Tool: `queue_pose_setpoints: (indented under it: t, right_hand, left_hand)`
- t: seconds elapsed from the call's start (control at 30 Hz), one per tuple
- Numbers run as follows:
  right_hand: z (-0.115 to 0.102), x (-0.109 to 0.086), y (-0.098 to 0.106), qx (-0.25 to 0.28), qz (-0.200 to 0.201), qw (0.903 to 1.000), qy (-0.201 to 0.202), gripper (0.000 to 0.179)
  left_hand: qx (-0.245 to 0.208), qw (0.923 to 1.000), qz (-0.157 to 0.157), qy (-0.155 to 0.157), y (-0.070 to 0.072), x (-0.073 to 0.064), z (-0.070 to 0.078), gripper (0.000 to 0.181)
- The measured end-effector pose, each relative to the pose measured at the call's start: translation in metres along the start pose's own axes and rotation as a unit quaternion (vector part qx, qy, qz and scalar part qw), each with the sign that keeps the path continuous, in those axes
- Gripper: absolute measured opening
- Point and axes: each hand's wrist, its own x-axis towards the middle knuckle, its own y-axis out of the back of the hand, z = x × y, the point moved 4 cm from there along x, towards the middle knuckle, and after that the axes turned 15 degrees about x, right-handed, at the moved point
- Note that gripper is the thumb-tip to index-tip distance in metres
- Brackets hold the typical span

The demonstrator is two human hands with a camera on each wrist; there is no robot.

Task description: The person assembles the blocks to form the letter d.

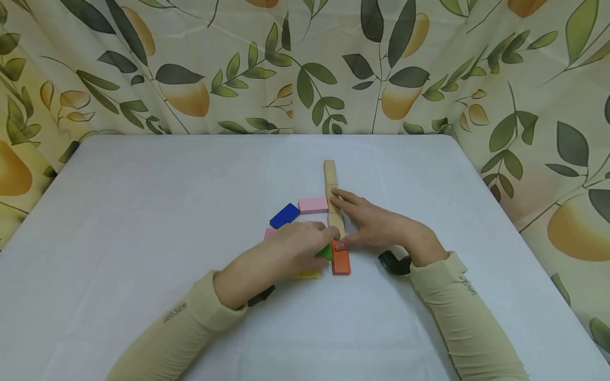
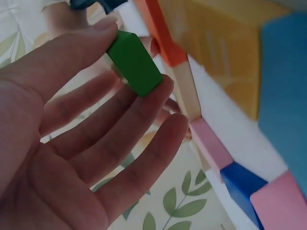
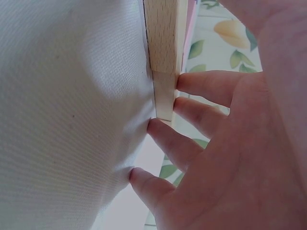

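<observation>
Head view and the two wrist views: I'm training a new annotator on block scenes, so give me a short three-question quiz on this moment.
1. True or false: the left hand pinches a green block.
2. Which block lies at the near end of the wooden row? A) blue B) orange C) pink
3. What do the right hand's fingers rest against?

Key
1. True: thumb and fingertips hold it.
2. B: the orange block continues the line toward the person.
3. The side of the wooden row, fingers straight, on the white table.
</observation>
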Motion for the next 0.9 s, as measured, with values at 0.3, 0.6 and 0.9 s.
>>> queue_pose_setpoints:
  t: [0.3, 0.6, 0.9]
  right_hand:
    - [0.0, 0.0, 0.0, -0.004, 0.002, 0.9999, 0.014, 0.102]
    - [-0.001, 0.0, -0.001, -0.004, 0.002, 0.9999, 0.011, 0.1]
    - [-0.003, -0.001, 0.0, -0.008, 0.003, 0.9999, 0.012, 0.102]
  left_hand:
    - [0.009, 0.9999, 0.006, -0.011, -0.007, 0.0, 0.009, 0.043]
    - [0.01, 0.9999, 0.005, -0.005, -0.012, -0.001, 0.012, 0.052]
    - [0.014, 0.9998, -0.011, 0.004, -0.015, 0.001, 0.014, 0.061]
